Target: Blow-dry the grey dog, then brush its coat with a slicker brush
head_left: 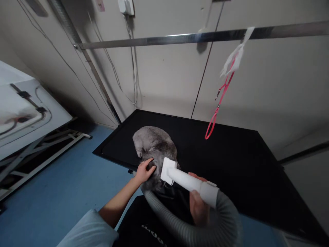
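Note:
A grey furry animal (156,139) is curled near the front left of the black table (218,154); its kind is not clear, and its head cannot be made out. My left hand (145,171) rests against its fur with thumb and finger spread apart. In my right hand (197,202) is a white grooming vacuum brush (185,178), fingers wrapped round its handle. The flat brush head (168,171) meets the fur just right of my left hand. From the handle a grey ribbed hose (174,219) loops down and back under the animal's side.
A metal bar (164,40) crosses above the table. From it a pink grooming loop (218,106) hangs on a knotted white cloth (236,56). A white tub (28,106) on a metal frame stands at the left. Cables run down the wall from a white plug (125,7).

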A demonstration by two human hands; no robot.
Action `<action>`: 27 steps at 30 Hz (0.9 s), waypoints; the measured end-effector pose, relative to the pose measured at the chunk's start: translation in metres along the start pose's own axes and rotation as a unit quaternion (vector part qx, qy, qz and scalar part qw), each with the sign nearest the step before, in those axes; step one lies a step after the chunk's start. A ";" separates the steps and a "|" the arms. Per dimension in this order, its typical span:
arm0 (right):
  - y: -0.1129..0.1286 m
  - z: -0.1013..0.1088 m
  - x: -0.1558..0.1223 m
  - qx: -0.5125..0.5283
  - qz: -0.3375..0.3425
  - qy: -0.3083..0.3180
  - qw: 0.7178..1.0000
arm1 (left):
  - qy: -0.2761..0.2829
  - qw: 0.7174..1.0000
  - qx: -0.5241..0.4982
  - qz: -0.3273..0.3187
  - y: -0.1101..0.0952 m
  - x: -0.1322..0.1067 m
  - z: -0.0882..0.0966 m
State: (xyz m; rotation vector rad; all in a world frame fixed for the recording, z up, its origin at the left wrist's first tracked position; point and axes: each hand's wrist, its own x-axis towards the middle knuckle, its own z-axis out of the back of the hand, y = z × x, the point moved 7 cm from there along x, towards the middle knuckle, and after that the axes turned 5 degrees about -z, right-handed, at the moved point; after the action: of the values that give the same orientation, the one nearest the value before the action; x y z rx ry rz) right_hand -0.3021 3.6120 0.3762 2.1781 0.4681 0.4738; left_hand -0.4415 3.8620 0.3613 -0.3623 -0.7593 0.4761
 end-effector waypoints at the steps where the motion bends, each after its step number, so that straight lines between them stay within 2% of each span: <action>1: -0.005 0.009 0.000 0.024 -0.020 -0.026 0.999 | 0.002 1.000 0.017 -0.008 -0.002 -0.001 -0.001; 8: -0.017 0.039 -0.004 0.046 -0.048 -0.073 0.995 | 0.032 0.996 0.075 -0.027 -0.014 -0.002 -0.008; 11: -0.014 0.047 -0.002 0.043 -0.036 -0.081 0.995 | 0.079 0.986 0.132 -0.066 -0.031 0.005 -0.012; 13: -0.011 0.052 0.000 0.038 -0.021 -0.080 0.996 | 0.130 0.967 0.178 -0.130 -0.051 0.013 -0.018; 16: -0.009 0.057 0.001 0.046 -0.020 -0.079 0.996 | 0.201 0.918 0.228 -0.254 -0.086 0.024 -0.030; 18: -0.005 0.061 0.000 0.048 -0.009 -0.094 0.994 | 0.230 0.883 0.236 -0.336 -0.107 0.025 -0.042; 20: 0.000 0.062 -0.002 0.043 0.000 -0.101 0.994 | 0.251 0.852 0.240 -0.392 -0.123 0.022 -0.058; 21: 0.002 0.062 -0.003 0.037 0.002 -0.101 0.994 | 0.255 0.843 0.253 -0.399 -0.128 0.022 -0.066; 23: 0.005 0.061 -0.004 0.024 0.006 -0.102 0.994 | 0.255 0.843 0.289 -0.375 -0.132 0.032 -0.079; 27: 0.014 0.061 -0.002 0.033 0.026 -0.098 0.994 | 0.284 0.875 0.290 -0.265 -0.126 0.084 -0.084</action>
State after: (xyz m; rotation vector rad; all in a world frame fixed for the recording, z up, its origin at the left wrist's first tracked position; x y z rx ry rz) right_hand -0.2722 3.5631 0.3519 2.2779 0.3231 0.2710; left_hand -0.2920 3.7893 0.4124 0.2736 -0.0962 0.0446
